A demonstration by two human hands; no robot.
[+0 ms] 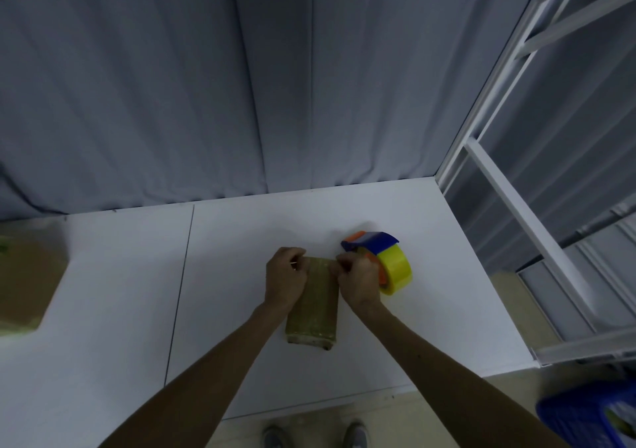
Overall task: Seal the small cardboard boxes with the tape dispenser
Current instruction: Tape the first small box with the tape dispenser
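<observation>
Pinching far edge of the small cardboard box (318, 304) with left hand (285, 280) and right hand (358, 284) — best to press tape flat, wrinkle-free; tape dispenser (392, 265) just right.

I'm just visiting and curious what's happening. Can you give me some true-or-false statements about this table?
1. The left hand and right hand both hold the small box at its far end. True.
2. The tape dispenser lies left of that box. False: it lies right of it, by the right hand.
3. Its tape roll is yellow. True.
4. The blue basket sits on the table. False: it is off the table, lower right.
</observation>
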